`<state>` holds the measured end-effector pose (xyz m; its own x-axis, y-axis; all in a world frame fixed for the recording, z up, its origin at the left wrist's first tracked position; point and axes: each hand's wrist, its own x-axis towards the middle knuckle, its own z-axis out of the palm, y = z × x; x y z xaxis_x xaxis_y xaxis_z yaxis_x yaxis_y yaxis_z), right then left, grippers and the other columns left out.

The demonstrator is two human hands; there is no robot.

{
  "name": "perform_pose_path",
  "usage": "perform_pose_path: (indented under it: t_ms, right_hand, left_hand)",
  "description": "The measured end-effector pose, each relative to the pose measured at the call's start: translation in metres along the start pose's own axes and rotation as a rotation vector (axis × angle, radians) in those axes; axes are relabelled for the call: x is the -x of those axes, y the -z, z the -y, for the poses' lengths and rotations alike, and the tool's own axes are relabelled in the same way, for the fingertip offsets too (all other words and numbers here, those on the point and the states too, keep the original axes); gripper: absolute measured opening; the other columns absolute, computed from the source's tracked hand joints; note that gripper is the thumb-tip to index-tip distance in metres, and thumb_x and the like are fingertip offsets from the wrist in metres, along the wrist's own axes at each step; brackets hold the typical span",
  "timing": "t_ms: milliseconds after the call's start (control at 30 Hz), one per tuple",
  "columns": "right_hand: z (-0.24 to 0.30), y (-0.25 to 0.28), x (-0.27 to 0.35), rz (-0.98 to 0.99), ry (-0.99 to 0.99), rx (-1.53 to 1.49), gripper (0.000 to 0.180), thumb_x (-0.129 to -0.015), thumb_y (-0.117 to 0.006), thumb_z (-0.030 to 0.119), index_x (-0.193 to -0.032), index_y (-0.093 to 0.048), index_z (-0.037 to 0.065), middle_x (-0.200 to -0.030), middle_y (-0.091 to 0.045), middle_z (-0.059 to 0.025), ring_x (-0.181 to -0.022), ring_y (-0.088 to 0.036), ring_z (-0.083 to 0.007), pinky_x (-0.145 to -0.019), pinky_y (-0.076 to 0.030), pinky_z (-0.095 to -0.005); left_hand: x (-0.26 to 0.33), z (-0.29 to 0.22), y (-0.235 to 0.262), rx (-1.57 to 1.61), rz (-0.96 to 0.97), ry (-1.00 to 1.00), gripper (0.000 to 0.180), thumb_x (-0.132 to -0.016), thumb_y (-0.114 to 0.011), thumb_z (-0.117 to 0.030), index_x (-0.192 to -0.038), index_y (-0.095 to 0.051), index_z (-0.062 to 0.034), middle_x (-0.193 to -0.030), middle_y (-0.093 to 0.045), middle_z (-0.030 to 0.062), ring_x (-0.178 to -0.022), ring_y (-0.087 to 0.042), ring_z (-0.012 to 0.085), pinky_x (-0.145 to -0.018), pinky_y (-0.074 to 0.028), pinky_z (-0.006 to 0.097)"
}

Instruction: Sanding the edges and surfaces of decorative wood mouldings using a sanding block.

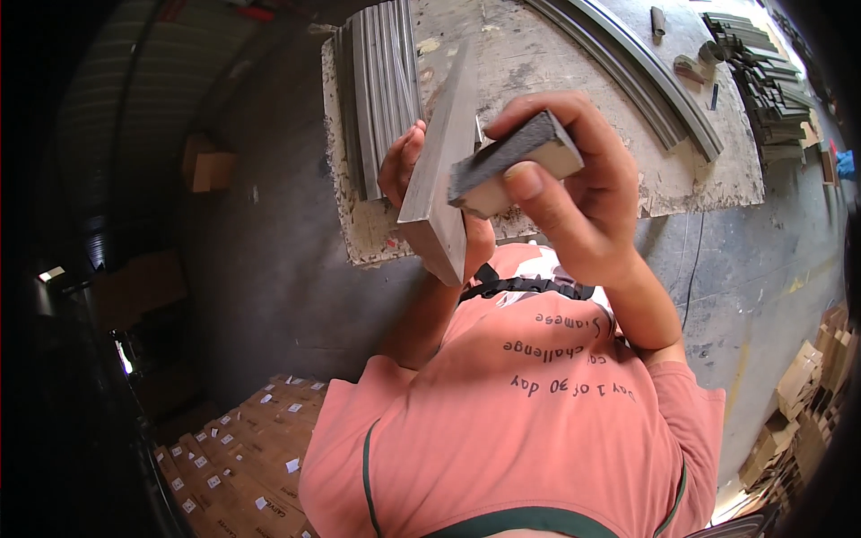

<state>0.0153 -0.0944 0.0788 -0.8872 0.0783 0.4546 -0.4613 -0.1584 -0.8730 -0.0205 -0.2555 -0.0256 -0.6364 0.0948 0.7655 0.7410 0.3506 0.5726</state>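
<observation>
My left hand (481, 242) is wrapped round a long grey metal bar (438, 161) with flat faces, its fingertips showing past the left side. The bar is tilted, its near end raised toward me and its far end over the table. Pinched between the thumb and fingers of my right hand (596, 193) is a sanding block (516, 166), dark grey on one face and pale beige on another. The block is just right of the bar's near part; whether they touch I cannot tell.
A worn, stained table (726, 184) carries a row of grooved metal strips (381, 90) on its left. Long curved-looking metal strips (628, 72) lie on its right, near small offcuts (689, 70). More metal pieces (762, 81) are stacked beyond. Cardboard boxes (260, 448) stand lower left.
</observation>
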Motion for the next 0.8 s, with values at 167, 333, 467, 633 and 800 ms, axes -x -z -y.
perform_pose_path:
  t_ms: [167, 333, 467, 633, 800]
  right_hand:
    - [-0.006, -0.017, -0.013, 0.104, 0.149, 0.238, 0.03, -0.091, -0.073, 0.012, -0.115, -0.063, -0.004, -0.105, -0.065, -0.009, -0.093, -0.063, -0.014, -0.082, -0.05, -0.0266]
    - [-0.002, -0.026, -0.018, 0.092, 0.056, 0.205, 0.028, -0.091, -0.072, 0.011, -0.114, -0.063, -0.003, -0.1, -0.065, -0.0065, -0.087, -0.062, -0.01, -0.074, -0.05, -0.0237]
    - [-0.024, -0.033, -0.024, 0.024, -0.074, 0.118, 0.023, -0.095, -0.069, 0.01, -0.113, -0.062, -0.002, -0.1, -0.065, -0.0056, -0.083, -0.059, -0.0056, -0.067, -0.048, -0.0206]
    - [-0.065, -0.039, -0.038, -0.047, -0.108, 0.19, 0.024, -0.093, -0.073, 0.015, -0.105, -0.06, -0.001, -0.071, -0.064, -0.0117, -0.057, -0.063, -0.021, -0.056, -0.048, -0.0319]
    - [-0.103, -0.038, -0.057, -0.039, -0.137, 0.25, 0.026, -0.094, -0.072, 0.018, -0.105, -0.059, -0.002, -0.071, -0.064, -0.0146, -0.059, -0.062, -0.0269, -0.057, -0.048, -0.0344]
  left_hand:
    - [-0.011, 0.022, 0.013, -0.472, 0.037, -0.371, 0.061, -0.101, -0.051, -0.042, -0.145, -0.045, 0.0004, -0.144, -0.05, 0.0193, -0.129, -0.048, 0.0368, -0.104, -0.043, 0.048]
    - [-0.016, 0.018, 0.006, -0.511, -0.082, -0.349, 0.06, -0.102, -0.051, -0.046, -0.142, -0.046, -0.0008, -0.139, -0.05, 0.0233, -0.127, -0.05, 0.0364, -0.104, -0.042, 0.05]
    - [-0.021, 0.01, 0.022, -0.46, 0.013, -0.243, 0.058, -0.102, -0.051, -0.034, -0.145, -0.042, 0.0041, -0.139, -0.049, 0.0259, -0.125, -0.05, 0.0387, -0.103, -0.042, 0.051]
    - [-0.022, -0.018, 0.029, -0.282, -0.078, 0.21, 0.064, -0.095, -0.064, -0.019, -0.144, -0.036, 0.0102, -0.139, -0.044, 0.0219, -0.127, -0.047, 0.0301, -0.105, -0.042, 0.042]
    - [-0.024, -0.019, 0.041, -0.144, -0.127, 0.287, 0.055, -0.086, -0.069, -0.012, -0.13, -0.039, 0.0038, -0.127, -0.045, 0.0184, -0.116, -0.05, 0.0301, -0.101, -0.042, 0.043]
